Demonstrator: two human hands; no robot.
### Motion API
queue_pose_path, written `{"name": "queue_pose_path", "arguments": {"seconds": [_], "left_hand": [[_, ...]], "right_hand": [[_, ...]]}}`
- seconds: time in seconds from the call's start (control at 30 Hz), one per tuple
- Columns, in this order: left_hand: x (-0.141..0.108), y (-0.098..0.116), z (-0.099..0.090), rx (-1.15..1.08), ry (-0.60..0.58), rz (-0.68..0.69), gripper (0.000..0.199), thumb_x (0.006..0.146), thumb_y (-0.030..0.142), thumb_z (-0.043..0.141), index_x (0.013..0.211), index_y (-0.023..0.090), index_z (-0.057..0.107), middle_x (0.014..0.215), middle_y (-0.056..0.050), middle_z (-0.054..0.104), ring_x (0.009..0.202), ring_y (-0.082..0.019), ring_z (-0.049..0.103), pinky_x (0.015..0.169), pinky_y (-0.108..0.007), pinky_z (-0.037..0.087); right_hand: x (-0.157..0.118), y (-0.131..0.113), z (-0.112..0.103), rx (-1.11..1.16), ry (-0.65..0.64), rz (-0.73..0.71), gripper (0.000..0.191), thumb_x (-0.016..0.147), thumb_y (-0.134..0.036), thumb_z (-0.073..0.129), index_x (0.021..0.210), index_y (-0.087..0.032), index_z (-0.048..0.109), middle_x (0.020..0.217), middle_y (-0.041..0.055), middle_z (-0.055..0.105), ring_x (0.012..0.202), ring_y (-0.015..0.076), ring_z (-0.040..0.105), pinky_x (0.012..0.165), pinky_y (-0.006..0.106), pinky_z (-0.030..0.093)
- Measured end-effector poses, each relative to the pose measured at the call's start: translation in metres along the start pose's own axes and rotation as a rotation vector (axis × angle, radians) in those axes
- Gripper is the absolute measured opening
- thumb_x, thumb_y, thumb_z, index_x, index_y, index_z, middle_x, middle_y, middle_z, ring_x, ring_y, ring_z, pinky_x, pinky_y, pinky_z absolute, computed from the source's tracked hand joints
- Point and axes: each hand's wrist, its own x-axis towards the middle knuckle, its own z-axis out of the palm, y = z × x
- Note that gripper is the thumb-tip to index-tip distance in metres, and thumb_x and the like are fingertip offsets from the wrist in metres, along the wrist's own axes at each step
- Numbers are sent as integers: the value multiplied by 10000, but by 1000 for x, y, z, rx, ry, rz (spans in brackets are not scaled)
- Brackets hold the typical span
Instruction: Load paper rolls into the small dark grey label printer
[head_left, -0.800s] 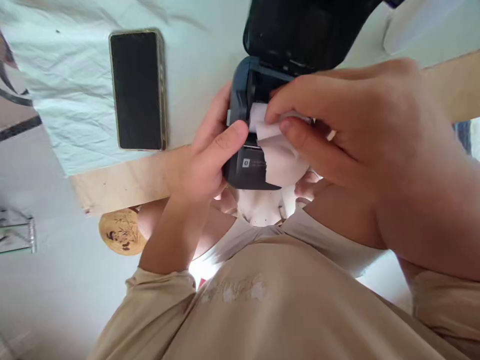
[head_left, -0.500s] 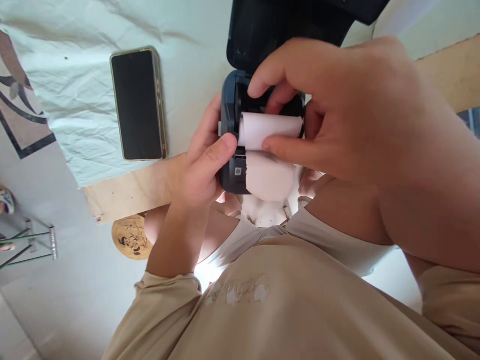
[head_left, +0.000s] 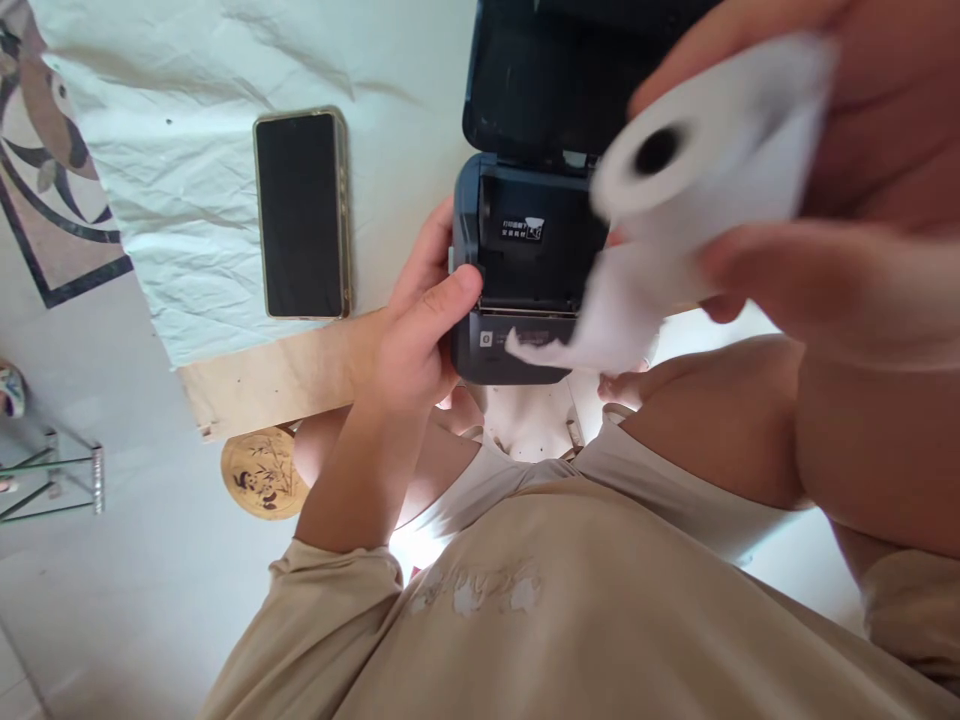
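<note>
My left hand (head_left: 420, 325) grips the left side of a dark label printer (head_left: 517, 358), its thumb on the front edge by the paper slot. The printer's black lid (head_left: 547, 85) is swung up, and a small label shows inside the bare paper bay. My right hand (head_left: 847, 230), blurred by motion, is closed around a white paper roll (head_left: 720, 170) to the right of the printer. The roll's hollow core faces left. Its loose end, with a ragged edge, hangs down over the printer's front right corner.
A smartphone (head_left: 301, 215) with a dark screen lies on the pale crumpled cloth (head_left: 187, 180) left of the printer. The table's wooden edge (head_left: 277, 385) runs below it. A round wooden stool top (head_left: 262, 473) and a metal-legged frame (head_left: 56, 475) are lower left.
The paper roll has come out of the printer's bay, carried right and up by my right hand. My left hand still holds the printer, whose inside now shows.
</note>
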Motion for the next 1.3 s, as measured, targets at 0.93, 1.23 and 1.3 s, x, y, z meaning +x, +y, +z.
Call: {"name": "queue_pose_path", "arguments": {"seconds": [0.93,1.23,1.3], "left_hand": [[1,-4,-1,-33,-31,87,304,891,344,508,1144,191,576,958,-39,677,758,-154,656,576,-269,525],[0,-5,-1,-41,-41,96,303,903,338,483,1150,187,571,950,-39,689,719,-150,657,548,-272,502],[0,-4,-2,-44,-40,85,307,901,333,491,1158,186,573,962,-38,688,740,-146,658,557,-262,501]], "right_hand": [[-14,80,-19,-623,429,-143,365,619,-63,514,942,-221,579,888,36,576,819,141,535,688,314,418],[-6,78,-15,-802,339,-128,421,737,-255,596,1154,-199,608,1059,131,570,1037,206,542,941,409,467],[-5,75,-14,-811,341,-50,492,710,-240,606,1199,-190,575,1097,126,591,1053,214,550,952,420,465]]}}
